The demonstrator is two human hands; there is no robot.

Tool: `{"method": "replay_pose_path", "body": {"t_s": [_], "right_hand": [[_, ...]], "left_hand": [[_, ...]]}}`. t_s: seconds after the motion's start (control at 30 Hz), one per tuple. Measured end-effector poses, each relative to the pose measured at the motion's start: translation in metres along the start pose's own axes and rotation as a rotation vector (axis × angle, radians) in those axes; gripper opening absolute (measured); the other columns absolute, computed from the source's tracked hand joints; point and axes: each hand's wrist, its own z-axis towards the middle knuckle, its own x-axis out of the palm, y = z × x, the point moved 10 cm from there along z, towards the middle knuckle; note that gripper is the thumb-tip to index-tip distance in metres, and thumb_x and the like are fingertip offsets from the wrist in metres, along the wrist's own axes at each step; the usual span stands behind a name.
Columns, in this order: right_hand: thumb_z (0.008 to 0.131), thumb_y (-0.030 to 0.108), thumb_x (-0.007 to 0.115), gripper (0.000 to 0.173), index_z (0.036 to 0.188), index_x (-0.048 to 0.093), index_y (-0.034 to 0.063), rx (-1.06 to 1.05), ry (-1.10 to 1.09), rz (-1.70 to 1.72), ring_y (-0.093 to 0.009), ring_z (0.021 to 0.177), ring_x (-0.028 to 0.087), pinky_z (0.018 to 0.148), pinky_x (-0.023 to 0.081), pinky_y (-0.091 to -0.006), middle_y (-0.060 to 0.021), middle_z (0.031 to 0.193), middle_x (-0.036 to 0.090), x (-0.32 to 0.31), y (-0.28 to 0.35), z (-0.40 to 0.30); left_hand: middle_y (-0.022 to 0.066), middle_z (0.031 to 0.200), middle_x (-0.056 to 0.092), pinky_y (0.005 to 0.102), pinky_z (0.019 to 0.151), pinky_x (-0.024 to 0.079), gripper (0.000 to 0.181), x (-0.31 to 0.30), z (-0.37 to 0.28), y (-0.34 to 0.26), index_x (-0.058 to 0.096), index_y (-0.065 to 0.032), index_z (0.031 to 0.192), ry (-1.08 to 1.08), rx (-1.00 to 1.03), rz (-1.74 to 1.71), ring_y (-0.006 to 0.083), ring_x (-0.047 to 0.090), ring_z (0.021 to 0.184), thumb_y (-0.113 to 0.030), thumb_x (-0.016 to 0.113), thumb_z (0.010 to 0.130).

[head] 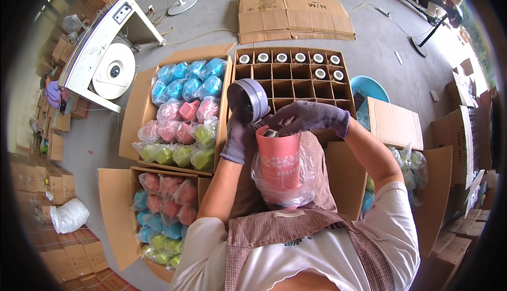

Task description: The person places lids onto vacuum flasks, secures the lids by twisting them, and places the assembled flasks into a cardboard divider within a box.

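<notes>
My gloved left hand grips a grey round lid, tilted so that its dark hollow inside shows. A pink plastic canister with coffee-bean print and lettering stands upright against my lap, a clear plastic bag bunched around its lower half. Over the canister's open mouth is my gloved right hand, its fingers reaching into the rim. Beside those fingertips a shiny metal piece shows just inside the mouth. Whether the right fingers hold it is hidden.
Ahead lies a divided carton with several white-rimmed round tops in its cells. Open cartons of bagged blue, pink and green items stand left and lower left. A blue basin sits right. Flattened cardboard lies beyond.
</notes>
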Motion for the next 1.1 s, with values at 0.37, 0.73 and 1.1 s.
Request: {"method": "replay_pose_path", "body": {"t_s": [0.37,0.73,1.1], "right_hand": [[0.085,0.035,0.077,0.042,0.119,0.071,0.0112,-0.103,-0.462,-0.48,-0.027,0.087,0.072,0.071,0.057,-0.0406,-0.0107,0.096,0.072,-0.013,0.05,-0.001],[0.091,0.034,0.069,0.045,0.12,0.057,0.0014,-0.233,-1.092,-0.172,-0.04,0.091,0.07,0.075,0.056,-0.045,-0.0244,0.096,0.07,-0.061,0.068,-0.011],[0.102,0.043,0.062,0.057,0.139,0.055,0.0012,-0.148,-0.886,0.504,-0.014,0.109,0.06,0.094,0.05,-0.029,-0.0096,0.119,0.065,-0.04,-0.054,-0.04]], "left_hand": [[0.0127,0.132,0.063,0.0385,0.102,0.053,0.043,-0.029,0.017,-0.03,0.057,-0.0022,0.135,-0.157,0.123,-0.117,0.0223,0.064,0.119,-0.03,0.051,0.103],[0.0047,0.112,0.061,0.0263,0.09,0.05,0.051,0.088,-0.032,-0.134,0.05,0.0001,0.131,-0.246,0.615,0.221,0.0103,0.057,0.101,-0.012,0.078,0.09],[0.0072,0.138,0.054,0.0297,0.103,0.047,0.067,0.039,-0.003,-0.059,0.051,-0.007,0.141,0.306,0.157,0.23,0.0177,0.056,0.122,-0.002,0.078,0.08]]}}
